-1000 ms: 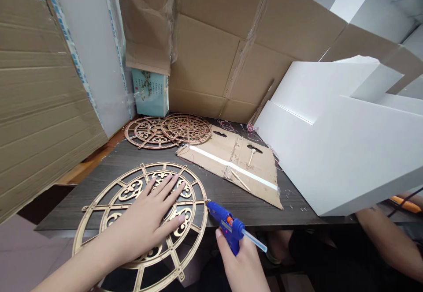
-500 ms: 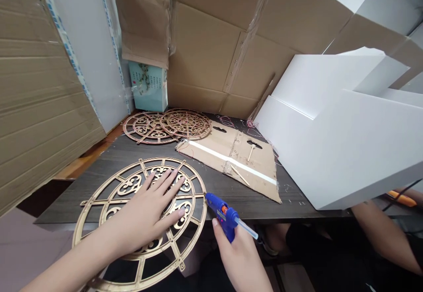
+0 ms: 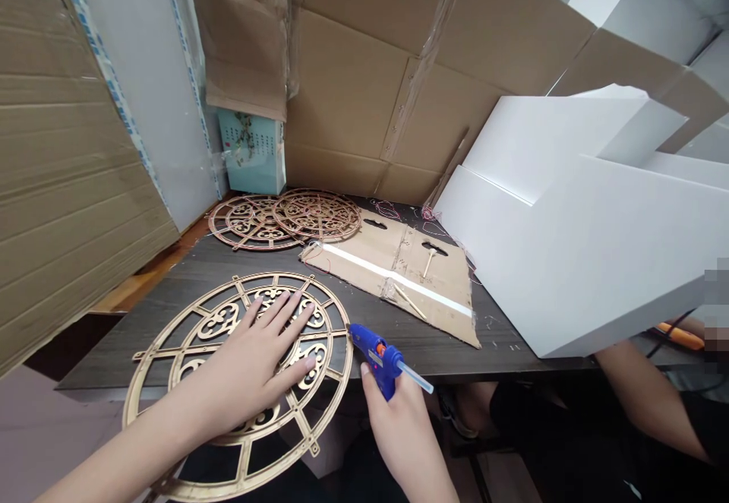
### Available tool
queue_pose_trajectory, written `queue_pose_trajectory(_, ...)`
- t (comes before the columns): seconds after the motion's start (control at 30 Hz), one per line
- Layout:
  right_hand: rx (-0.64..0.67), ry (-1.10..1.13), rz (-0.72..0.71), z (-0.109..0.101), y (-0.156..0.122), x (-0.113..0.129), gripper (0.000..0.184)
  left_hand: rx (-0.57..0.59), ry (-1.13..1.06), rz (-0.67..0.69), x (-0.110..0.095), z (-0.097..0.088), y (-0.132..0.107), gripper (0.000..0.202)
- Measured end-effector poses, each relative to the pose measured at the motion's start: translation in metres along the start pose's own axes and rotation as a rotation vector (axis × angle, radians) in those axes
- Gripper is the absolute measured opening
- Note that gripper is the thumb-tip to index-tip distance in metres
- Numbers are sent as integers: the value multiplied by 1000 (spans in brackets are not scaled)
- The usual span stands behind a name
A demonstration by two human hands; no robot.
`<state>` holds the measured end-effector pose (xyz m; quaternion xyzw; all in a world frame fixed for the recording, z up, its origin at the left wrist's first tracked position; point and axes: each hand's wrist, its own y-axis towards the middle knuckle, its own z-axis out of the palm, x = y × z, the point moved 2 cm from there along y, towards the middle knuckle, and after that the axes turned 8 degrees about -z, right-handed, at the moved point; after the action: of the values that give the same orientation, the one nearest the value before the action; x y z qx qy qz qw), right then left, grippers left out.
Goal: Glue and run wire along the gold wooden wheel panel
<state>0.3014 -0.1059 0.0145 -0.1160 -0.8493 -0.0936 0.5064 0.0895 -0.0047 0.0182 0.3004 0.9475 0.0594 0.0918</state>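
Note:
Spread flat over a round openwork wooden panel (image 3: 244,463), my left hand (image 3: 265,359) presses on it with its fingers apart. The panel has scroll-shaped cutouts and spokes, and its near part juts past the table's front edge. My right hand (image 3: 399,419) is wrapped round a blue hot glue gun (image 3: 376,355), from whose back a translucent glue stick (image 3: 418,377) sticks out. The gun's nozzle is at the panel's right rim, by the end of a spoke; whether it touches I cannot tell.
Two similar round panels (image 3: 319,214) overlap at the back of the dark table (image 3: 187,279). A cardboard sheet (image 3: 364,248) carries thin wooden sticks (image 3: 410,302). White boards (image 3: 547,245) stand at right; a co-worker's arm (image 3: 643,389) shows beyond. A light-blue box (image 3: 254,153) stands behind.
The glue gun and my right hand shift slightly left and up in view, as does much of the scene. My left hand stays spread on the panel.

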Motion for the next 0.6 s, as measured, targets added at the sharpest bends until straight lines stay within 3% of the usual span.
queue_pose_trajectory(0.17,24,11,-51,-3,3,8,54,21,26,-33,-2,1,0,77)
queue_pose_trajectory(0.37,61,-57,-2,-14,-6,1,58,21,25,-37,-3,3,0,79)
queue_pose_trajectory(0.6,27,-27,-45,-6,-4,-2,50,10,-4,-18,-2,1,0,77)
